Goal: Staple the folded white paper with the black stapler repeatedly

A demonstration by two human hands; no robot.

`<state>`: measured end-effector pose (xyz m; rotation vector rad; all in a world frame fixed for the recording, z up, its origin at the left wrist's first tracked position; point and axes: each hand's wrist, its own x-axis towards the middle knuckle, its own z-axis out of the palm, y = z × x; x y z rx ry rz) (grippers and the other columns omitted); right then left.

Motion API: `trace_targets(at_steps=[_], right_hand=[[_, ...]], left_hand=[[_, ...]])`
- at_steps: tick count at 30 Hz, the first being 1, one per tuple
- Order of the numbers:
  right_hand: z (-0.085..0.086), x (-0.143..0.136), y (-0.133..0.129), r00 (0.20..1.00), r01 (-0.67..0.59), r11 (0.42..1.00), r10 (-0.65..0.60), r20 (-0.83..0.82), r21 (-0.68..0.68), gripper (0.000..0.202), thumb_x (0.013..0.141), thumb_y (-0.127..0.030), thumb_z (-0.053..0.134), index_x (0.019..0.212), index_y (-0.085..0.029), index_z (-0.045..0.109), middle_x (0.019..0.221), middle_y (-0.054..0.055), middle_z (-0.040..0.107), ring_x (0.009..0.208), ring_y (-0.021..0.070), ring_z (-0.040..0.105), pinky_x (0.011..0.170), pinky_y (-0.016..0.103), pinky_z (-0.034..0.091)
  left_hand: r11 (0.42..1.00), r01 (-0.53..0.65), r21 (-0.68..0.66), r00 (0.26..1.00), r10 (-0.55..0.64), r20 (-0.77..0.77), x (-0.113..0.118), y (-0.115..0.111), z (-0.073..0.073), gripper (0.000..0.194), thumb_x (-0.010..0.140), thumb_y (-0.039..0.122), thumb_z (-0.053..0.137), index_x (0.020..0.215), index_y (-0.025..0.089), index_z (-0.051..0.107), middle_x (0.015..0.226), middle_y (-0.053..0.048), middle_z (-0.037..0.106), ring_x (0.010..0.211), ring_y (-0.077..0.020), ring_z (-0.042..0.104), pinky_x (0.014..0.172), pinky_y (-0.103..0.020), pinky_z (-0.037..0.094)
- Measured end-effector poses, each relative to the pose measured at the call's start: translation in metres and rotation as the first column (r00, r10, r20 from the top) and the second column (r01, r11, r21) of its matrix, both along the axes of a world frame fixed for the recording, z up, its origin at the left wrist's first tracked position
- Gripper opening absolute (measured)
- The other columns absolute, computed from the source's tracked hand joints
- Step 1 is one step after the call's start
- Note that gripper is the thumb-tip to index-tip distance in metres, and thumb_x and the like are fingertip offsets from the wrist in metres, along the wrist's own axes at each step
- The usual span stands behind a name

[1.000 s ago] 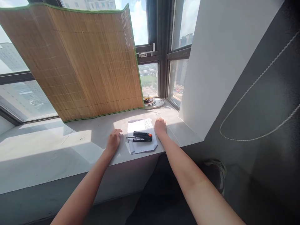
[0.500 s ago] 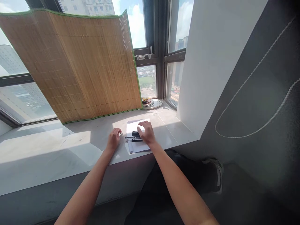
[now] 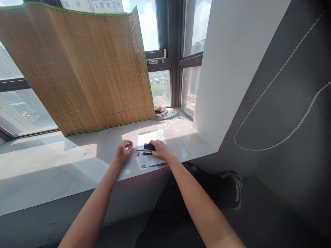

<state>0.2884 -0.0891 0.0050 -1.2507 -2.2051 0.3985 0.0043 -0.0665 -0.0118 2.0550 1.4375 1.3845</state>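
the right hand [image 3: 159, 151] has come off the far paper edge and now closes over the black stapler [image 3: 148, 148] — seemingly gripping it — on the white sheets [image 3: 152, 137] at the sill's [image 3: 77, 162] near edge. the left hand [image 3: 123, 151] rests loosely curled just left, holding nothing.

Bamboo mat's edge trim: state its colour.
Green, a thin border on the bamboo mat; head view.

Sill [image 3: 85, 162] left of left hand [image 3: 123, 152] is open, wide approach. Bamboo mat [image 3: 85, 69] leans on the window behind, blocks reach back. White wall [image 3: 227, 69] closes the right side. Plates [image 3: 162, 112] sit in the far corner, past the paper [image 3: 152, 137].
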Motion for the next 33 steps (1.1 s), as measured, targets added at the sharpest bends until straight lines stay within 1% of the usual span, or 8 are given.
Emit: trace_targets(at_steps=[3,6,9,11,17,21,26,33], right_hand=[[0.0,-0.001,0.001,1.0,0.011,1.0,-0.011,0.017,0.004,0.03,0.089,-0.022,0.077,0.119,-0.026,0.075,0.109,0.007,0.075,0.1,0.0265,0.069,0.077,0.032,0.047],[-0.001,-0.001,0.002,1.0,0.012,1.0,-0.012,0.017,0.006,0.03,0.089,-0.022,0.078,0.119,-0.026,0.076,0.109,0.007,0.076,0.1,0.026,0.069,0.078,0.031,0.048],[-0.001,-0.002,0.003,1.0,-0.001,1.0,0.001,0.001,0.004,0.033,0.087,-0.021,0.079,0.12,-0.027,0.077,0.11,0.006,0.077,0.101,0.0256,0.07,0.08,0.031,0.049],[-0.001,-0.002,0.003,1.0,-0.013,1.0,0.013,-0.004,0.004,0.034,0.087,-0.021,0.079,0.12,-0.027,0.078,0.111,0.006,0.078,0.102,0.0254,0.07,0.081,0.03,0.049],[-0.004,-0.003,0.005,0.999,-0.046,0.999,0.047,-0.009,0.013,0.035,0.088,-0.023,0.077,0.123,-0.025,0.077,0.111,0.007,0.078,0.103,0.0254,0.07,0.081,0.029,0.049],[-0.006,-0.003,0.008,0.998,-0.057,0.998,0.057,-0.014,0.016,0.035,0.089,-0.024,0.076,0.123,-0.025,0.078,0.112,0.006,0.078,0.105,0.0254,0.07,0.083,0.029,0.049],[-0.005,-0.004,0.008,0.998,-0.054,0.998,0.055,-0.012,0.023,0.034,0.088,-0.024,0.077,0.122,-0.025,0.079,0.11,0.007,0.079,0.103,0.0255,0.071,0.083,0.03,0.05],[-0.005,-0.005,0.007,0.999,-0.051,0.999,0.051,-0.009,0.019,0.033,0.088,-0.024,0.077,0.121,-0.026,0.079,0.111,0.006,0.08,0.103,0.0255,0.071,0.082,0.029,0.05]], left_hand=[[0.998,0.058,0.021,0.996,-0.059,0.059,0.006,-0.006,0.003,0.023,0.087,0.035,0.079,0.103,0.022,0.068,0.114,-0.008,0.068,0.091,-0.0233,0.075,0.085,-0.039,0.061],[0.995,0.092,0.027,0.969,-0.096,0.227,0.013,-0.013,0.005,0.04,0.085,0.036,0.087,0.115,0.024,0.063,0.108,-0.004,0.068,0.092,-0.0221,0.077,0.087,-0.038,0.061],[0.991,0.125,0.05,0.948,-0.134,0.288,0.02,-0.021,0.006,0.043,0.086,0.035,0.088,0.117,0.025,0.06,0.104,-0.004,0.073,0.096,-0.0223,0.078,0.091,-0.038,0.06],[0.987,0.151,0.062,0.955,-0.161,0.248,0.023,-0.025,0.006,0.04,0.088,0.035,0.088,0.116,0.025,0.061,0.107,-0.006,0.077,0.099,-0.023,0.078,0.091,-0.039,0.06],[0.963,0.267,0.035,0.963,-0.266,-0.034,0.024,-0.025,0.001,0.021,0.095,0.042,0.08,0.107,0.026,0.077,0.106,-0.006,0.079,0.101,-0.0245,0.075,0.087,-0.041,0.06],[0.956,0.294,-0.004,0.955,-0.294,-0.035,0.021,-0.021,-0.001,0.024,0.095,0.042,0.081,0.111,0.026,0.075,0.108,-0.005,0.079,0.101,-0.0245,0.077,0.086,-0.04,0.059],[0.935,0.35,-0.058,0.937,-0.35,0.007,0.022,-0.021,0.0,0.024,0.092,0.042,0.083,0.103,0.024,0.072,0.102,-0.005,0.078,0.097,-0.0235,0.076,0.08,-0.036,0.058],[0.937,0.335,-0.096,0.939,-0.34,-0.045,0.02,-0.019,0.001,0.021,0.092,0.042,0.081,0.101,0.023,0.075,0.102,-0.004,0.077,0.098,-0.0232,0.074,0.083,-0.036,0.057]])
